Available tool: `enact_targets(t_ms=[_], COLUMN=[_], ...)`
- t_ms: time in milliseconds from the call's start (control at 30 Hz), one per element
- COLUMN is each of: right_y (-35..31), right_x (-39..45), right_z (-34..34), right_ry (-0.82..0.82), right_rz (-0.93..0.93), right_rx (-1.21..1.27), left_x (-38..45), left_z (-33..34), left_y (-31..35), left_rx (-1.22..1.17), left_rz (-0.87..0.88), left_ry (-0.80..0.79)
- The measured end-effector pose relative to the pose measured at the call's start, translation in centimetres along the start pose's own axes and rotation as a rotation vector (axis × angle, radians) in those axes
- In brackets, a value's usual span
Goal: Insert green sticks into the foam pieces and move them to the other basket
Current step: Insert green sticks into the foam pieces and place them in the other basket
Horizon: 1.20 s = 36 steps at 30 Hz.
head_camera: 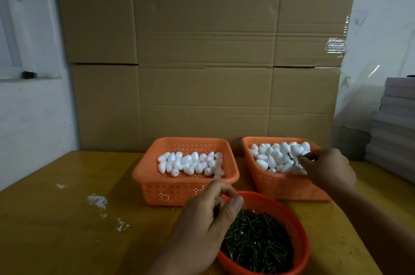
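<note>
Desk setup: two orange perforated baskets side by side at the back, red bowl of green sticks in front, nearest the camera.

Left basket holds plain white foam pieces, one loose layer. Right basket is fuller, its foam pile heaped toward the back; at least one dark stick end pokes out of the pile near the right hand.

Right hand sits over the right basket's near-right corner, fingers curled and pinched together at the tips right at the foam. Blurred there, so can't tell whether they grip a piece or just touch it.

Left hand hovers over the left edge of the red bowl, thumb and index tips close together, other fingers curled. Can't tell if a stick is between them.

White foam crumbs scattered on the desk to the left. Cardboard boxes stacked behind the baskets, pile of flat grey boxes at far right.
</note>
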State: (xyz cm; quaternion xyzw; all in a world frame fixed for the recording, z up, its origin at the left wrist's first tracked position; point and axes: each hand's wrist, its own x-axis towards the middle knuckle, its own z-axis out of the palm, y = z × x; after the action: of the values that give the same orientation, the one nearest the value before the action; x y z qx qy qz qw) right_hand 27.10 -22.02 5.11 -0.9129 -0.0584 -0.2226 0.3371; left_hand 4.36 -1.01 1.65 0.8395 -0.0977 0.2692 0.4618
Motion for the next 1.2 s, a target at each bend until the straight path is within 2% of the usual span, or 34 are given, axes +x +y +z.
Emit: enact_targets(t_ms=[100, 233, 333, 467, 633, 767, 900, 1100, 1200], right_y=[-0.8, -2.7, -4.0, -3.9, -1.5, -2.1, -3.5, -4.7, -4.6], right_x=[0.9, 1.3, 0.9, 0.7, 0.8, -0.9, -4.4, -10.3, -11.6], right_z=[0.2, -0.1, -1.0, -0.8, 0.2, 0.0, -0.9, -2.1, -1.7], right_ry=[-0.051, -0.198, -0.32, -0.32, -0.063, 0.042, -0.03, -0.245, -0.361], right_rz=[0.061, 0.137, 0.103, 0.073, 0.04, -0.016, -0.082, -0.205, -0.215], right_rx=[-0.128, -0.146, -0.243, -0.282, -0.057, 0.207, 0.418, 0.533, 0.545], left_x=[0.1, 0.0, 0.0, 0.0, -0.1, 0.1, 0.7, 3.4, 6.5], left_z=[-0.2, -0.1, -0.2, -0.3, -0.4, -0.8, -1.4, -4.5, -6.9], left_y=[-0.2, -0.1, 0.0, 0.3, 0.4, 0.7, 0.3, -0.8, -1.6], left_rx=[0.02, 0.069, 0.08, 0.075, 0.08, 0.126, 0.272, 0.343, 0.436], left_rz=[0.002, 0.002, 0.011, 0.014, -0.017, -0.044, -0.118, -0.214, -0.277], left_ry=[0.023, 0.032, 0.036, 0.021, -0.012, 0.02, 0.151, 0.336, 0.274])
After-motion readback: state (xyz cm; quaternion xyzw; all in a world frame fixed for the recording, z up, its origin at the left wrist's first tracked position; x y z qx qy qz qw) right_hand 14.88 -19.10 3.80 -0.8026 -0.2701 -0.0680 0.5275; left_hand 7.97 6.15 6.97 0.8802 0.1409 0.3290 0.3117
